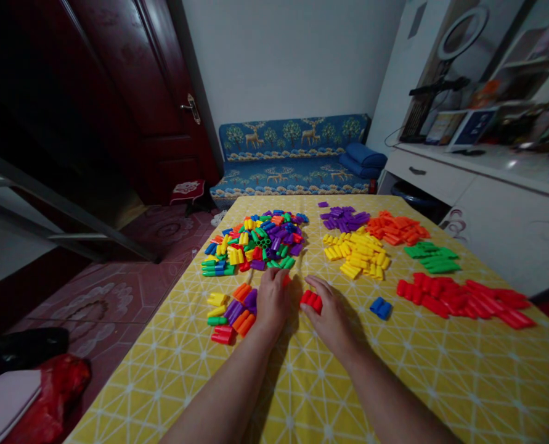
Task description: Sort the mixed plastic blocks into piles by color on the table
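My right hand (328, 313) closes its thumb and fingers round a red plastic building block (311, 301) made of joined tubes. Just left of it, my left hand (273, 297) is curled, with an orange-red block (286, 280) showing at its fingertips; the rest of that block is hidden. Beside the left wrist lies a small group of blocks, with purple (234, 311), orange (243, 322), yellow (217, 299), green and red (223, 335) ones. Beyond the left hand is a large mixed-colour heap of blocks (260, 240).
Single-colour piles lie to the right: purple (343, 219), orange (397, 228), yellow (360, 253), green (432, 257) and red (463, 298). A blue block (381, 308) lies right of my right hand. A yellow patterned cloth (320, 376) covers the table; a blue sofa (286, 160) stands behind.
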A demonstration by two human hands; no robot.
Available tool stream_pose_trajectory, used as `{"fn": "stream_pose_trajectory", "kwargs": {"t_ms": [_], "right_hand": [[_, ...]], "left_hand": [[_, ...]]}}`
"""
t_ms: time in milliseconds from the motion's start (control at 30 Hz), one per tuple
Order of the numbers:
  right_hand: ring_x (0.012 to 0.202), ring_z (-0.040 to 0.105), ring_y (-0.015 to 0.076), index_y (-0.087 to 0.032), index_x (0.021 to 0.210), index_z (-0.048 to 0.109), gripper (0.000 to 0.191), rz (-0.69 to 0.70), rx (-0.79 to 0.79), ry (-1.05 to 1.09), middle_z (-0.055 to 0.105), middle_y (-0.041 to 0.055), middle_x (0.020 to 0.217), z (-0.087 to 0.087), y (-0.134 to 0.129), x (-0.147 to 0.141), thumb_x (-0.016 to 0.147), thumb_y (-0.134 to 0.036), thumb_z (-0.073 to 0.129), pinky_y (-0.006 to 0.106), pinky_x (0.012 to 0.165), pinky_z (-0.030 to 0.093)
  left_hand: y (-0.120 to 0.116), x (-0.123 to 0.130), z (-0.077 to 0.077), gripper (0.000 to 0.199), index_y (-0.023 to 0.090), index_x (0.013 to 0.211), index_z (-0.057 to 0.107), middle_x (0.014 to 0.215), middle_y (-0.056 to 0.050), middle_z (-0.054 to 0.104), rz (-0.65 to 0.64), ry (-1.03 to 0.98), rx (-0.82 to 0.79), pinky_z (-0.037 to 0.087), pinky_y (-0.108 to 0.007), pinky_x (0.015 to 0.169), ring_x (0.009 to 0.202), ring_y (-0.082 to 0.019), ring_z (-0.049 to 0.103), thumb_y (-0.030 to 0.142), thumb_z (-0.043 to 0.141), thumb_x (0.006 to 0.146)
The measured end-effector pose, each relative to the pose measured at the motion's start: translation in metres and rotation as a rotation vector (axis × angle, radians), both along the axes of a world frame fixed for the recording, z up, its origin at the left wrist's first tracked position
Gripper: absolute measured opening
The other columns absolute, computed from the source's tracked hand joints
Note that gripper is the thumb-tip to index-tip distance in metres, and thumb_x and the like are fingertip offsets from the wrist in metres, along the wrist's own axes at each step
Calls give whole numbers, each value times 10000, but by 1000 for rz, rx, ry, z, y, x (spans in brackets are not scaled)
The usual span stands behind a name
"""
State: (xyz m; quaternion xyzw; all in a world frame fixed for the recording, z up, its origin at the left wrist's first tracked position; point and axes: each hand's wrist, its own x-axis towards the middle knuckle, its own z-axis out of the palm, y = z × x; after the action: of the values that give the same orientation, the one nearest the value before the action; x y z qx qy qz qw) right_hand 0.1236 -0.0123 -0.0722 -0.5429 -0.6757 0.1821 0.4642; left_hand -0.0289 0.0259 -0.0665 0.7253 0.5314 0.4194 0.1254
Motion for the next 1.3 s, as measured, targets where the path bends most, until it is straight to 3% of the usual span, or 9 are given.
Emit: {"fn": "stream_pose_trajectory", "kwargs": {"t_ms": [100,200,267,400,567,833,1033,1133,1300], "right_hand": [[1274,544,242,-203,1280,570,514,-1,-1,-9,580,114,1362,0,0,0,770,-151,600,455,1101,440],[1260,558,246,-211,1284,571,513,-10,6,10,595,112,1347,2,-1,-1,774,-152,598,457,1083,458],[1248,569,242,-234,1299,560,500,-2,16,44,606,99,1336,5,-2,-2,803,-178,596,452,1066,473],[1237,581,219,-294,1331,536,431,41,44,110,618,65,1330,13,-5,-4,901,-263,547,418,1040,496],[1245,578,213,-320,1332,542,413,54,68,120,628,44,1322,18,-8,-4,922,-272,522,401,1048,490],[1142,636,222,-305,1237,570,397,61,-23,251,669,50,1231,21,-12,-6,851,-347,650,387,983,527],[1131,640,214,-325,1194,592,397,148,-91,344,675,24,1218,25,-16,-8,815,-357,704,355,970,530],[1157,625,217,-291,1197,591,425,187,-89,436,659,48,1255,27,-16,-11,799,-345,728,362,998,512],[1051,660,222,-220,1139,562,406,80,-51,671,671,110,1182,26,-12,-9,804,-384,725,363,899,553]], "left_hand": [[0,3,2,505,166,1181,678,1092,-125,675,-140,-208,2,491,-402,933,1049,-259,616,-7,487,748],[-3,9,9,338,167,1111,704,1070,-115,710,-179,-452,-135,501,-383,910,1024,-254,645,103,575,805],[-5,13,14,282,167,1085,695,1022,-102,724,-210,-650,-278,522,-347,849,954,-235,669,212,659,808],[-8,17,18,398,173,1011,611,801,-28,713,-329,-989,-449,521,-255,659,696,-160,667,331,806,703],[-10,19,19,385,141,828,615,695,-1,670,-381,-1006,-494,475,-207,609,616,-112,617,390,849,652],[-15,17,24,375,115,823,691,702,-16,665,-420,-895,-528,441,-214,629,638,-114,579,481,748,762],[-19,15,26,529,88,779,705,657,-31,645,-423,-811,-531,402,-213,587,603,-108,543,607,615,832],[-17,16,24,568,86,792,706,642,-40,640,-410,-947,-583,393,-199,542,560,-92,516,644,604,822],[-7,8,26,589,129,1000,675,833,-107,697,-415,-1454,-732,259,-167,386,499,-70,424,679,560,826]]}}
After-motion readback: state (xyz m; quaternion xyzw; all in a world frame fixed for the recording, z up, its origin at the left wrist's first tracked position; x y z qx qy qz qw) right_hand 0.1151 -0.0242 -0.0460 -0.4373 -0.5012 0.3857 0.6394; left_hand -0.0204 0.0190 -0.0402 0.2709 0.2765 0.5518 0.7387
